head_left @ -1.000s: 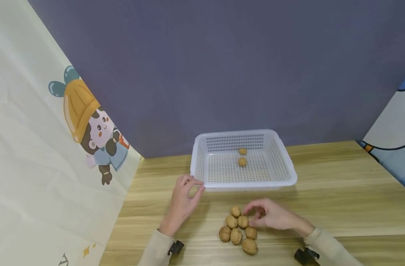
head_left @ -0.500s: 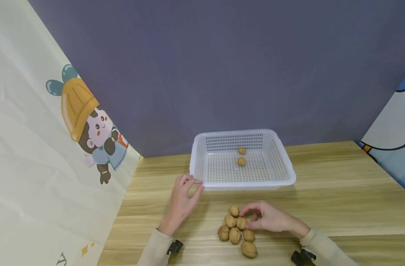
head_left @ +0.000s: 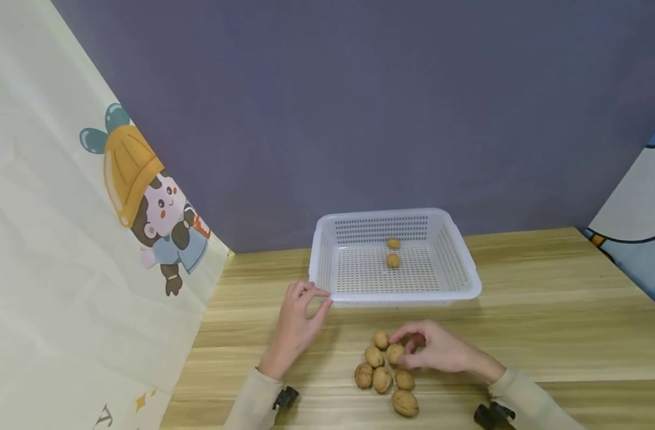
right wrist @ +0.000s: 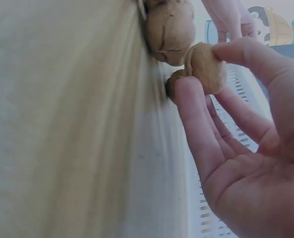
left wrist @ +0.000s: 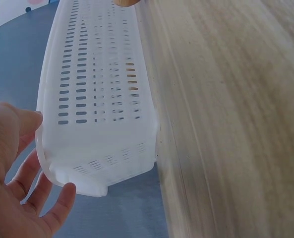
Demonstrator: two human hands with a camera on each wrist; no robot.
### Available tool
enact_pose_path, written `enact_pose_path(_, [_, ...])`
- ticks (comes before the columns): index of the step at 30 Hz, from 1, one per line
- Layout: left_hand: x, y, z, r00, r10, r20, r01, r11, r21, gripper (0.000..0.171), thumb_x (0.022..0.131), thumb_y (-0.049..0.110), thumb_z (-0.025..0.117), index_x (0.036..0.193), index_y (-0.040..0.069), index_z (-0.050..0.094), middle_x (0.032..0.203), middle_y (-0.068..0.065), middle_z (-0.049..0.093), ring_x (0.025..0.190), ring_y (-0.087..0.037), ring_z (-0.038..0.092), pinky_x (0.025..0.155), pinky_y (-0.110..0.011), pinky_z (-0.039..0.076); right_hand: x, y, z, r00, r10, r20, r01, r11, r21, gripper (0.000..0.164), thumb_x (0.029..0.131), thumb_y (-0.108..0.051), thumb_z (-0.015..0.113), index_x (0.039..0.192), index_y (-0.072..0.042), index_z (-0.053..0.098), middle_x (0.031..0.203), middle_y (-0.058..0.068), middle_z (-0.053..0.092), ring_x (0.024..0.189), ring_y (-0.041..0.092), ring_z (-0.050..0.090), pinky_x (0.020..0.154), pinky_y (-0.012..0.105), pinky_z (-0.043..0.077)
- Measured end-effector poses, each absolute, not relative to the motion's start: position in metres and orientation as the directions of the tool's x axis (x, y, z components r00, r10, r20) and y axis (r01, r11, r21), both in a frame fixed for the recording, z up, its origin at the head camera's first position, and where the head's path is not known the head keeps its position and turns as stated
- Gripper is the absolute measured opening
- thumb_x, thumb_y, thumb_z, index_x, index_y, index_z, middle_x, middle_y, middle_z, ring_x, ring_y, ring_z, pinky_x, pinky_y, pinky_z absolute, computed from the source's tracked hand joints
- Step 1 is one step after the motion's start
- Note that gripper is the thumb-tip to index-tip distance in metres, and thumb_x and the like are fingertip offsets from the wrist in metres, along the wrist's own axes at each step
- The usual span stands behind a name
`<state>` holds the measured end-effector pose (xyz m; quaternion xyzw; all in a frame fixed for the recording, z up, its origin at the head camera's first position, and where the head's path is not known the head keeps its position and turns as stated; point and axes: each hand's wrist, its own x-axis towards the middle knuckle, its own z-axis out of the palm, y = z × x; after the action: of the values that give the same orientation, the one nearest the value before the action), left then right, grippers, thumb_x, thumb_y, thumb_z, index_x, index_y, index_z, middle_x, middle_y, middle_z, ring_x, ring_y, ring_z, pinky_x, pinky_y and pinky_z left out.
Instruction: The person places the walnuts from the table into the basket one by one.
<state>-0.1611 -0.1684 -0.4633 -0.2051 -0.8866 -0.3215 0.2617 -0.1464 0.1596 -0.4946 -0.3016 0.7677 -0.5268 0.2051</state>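
A white plastic basket [head_left: 402, 297] with slotted walls stands at the back of the wooden table, two walnuts [head_left: 393, 260] inside it. At its near left corner my left hand [head_left: 297, 322] holds the rim, thumb in front and fingers around the corner; the left wrist view shows the thumb tip [left wrist: 35, 119] right at the rim. My right hand [head_left: 440, 347] pinches a walnut [right wrist: 209, 67] between thumb and fingertips, at the right side of a cluster of walnuts [head_left: 382, 380] in front of the basket. Close behind the pinched one in the right wrist view sits another walnut [right wrist: 170, 32].
The light wooden table [head_left: 547, 310] runs out to the right of the basket. A dark blue-grey panel [head_left: 359, 107] rises behind it. To the left hangs a pale sheet with a cartoon figure [head_left: 160, 209]; another printed sheet [head_left: 636, 239] is at the right.
My right thumb and fingers have closed on one walnut, which has shifted slightly away from those in front of it. My left hand has stayed at the basket corner.
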Motion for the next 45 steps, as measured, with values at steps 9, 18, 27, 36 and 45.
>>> enact_pose_path(9, [-0.164,-0.169,-0.466,-0.770,0.199,0.606,0.541,0.708,0.454,0.016,0.089,0.014,0.085,0.104,0.012,0.078,0.102,-0.003,0.063,0.118,-0.029,0.062,0.107,-0.050,0.055,-0.149,0.159,-0.472,-0.750,-0.656,0.082,-0.311,0.240,-0.920,0.034,0.092,-0.017,0.082,0.123,-0.005,0.073,0.107,0.006,0.075,0.092,0.007,0.070,0.081,0.026,0.064])
enact_pose_path(18, [-0.164,-0.169,-0.466,-0.789,0.189,0.585,0.520,0.713,0.471,0.016,0.090,0.015,0.084,0.104,0.012,0.079,0.103,-0.004,0.063,0.121,-0.029,0.061,0.110,-0.050,0.053,-0.157,0.159,-0.423,-0.706,-0.703,0.087,-0.330,0.217,-0.919,0.030,0.094,-0.015,0.079,0.122,-0.007,0.074,0.111,0.008,0.076,0.094,0.011,0.074,0.084,0.029,0.065])
enact_pose_path(27, [-0.163,-0.169,-0.466,-0.799,0.188,0.571,0.511,0.713,0.480,0.016,0.091,0.016,0.084,0.105,0.012,0.078,0.104,-0.004,0.063,0.122,-0.029,0.061,0.111,-0.050,0.053,-0.182,0.160,-0.378,-0.691,-0.722,0.042,-0.306,0.239,-0.921,0.031,0.096,-0.012,0.076,0.122,0.002,0.069,0.107,0.010,0.076,0.094,0.012,0.075,0.082,0.028,0.064])
enact_pose_path(36, [-0.164,-0.169,-0.467,-0.793,0.197,0.576,0.518,0.716,0.468,0.015,0.091,0.016,0.083,0.105,0.012,0.078,0.106,-0.004,0.065,0.121,-0.028,0.061,0.110,-0.049,0.054,-0.226,0.152,-0.343,-0.713,-0.702,0.000,-0.279,0.284,-0.917,0.042,0.096,-0.014,0.076,0.133,0.004,0.067,0.117,0.015,0.077,0.096,0.015,0.077,0.086,0.033,0.065])
enact_pose_path(45, [-0.164,-0.169,-0.468,-0.778,0.199,0.596,0.531,0.716,0.453,0.014,0.092,0.016,0.083,0.105,0.012,0.079,0.102,-0.003,0.063,0.115,-0.025,0.061,0.103,-0.046,0.056,-0.275,0.140,-0.341,-0.762,-0.638,-0.113,-0.185,0.382,-0.906,0.052,0.099,-0.028,0.076,0.142,-0.001,0.064,0.126,0.015,0.076,0.101,0.022,0.077,0.093,0.038,0.065])
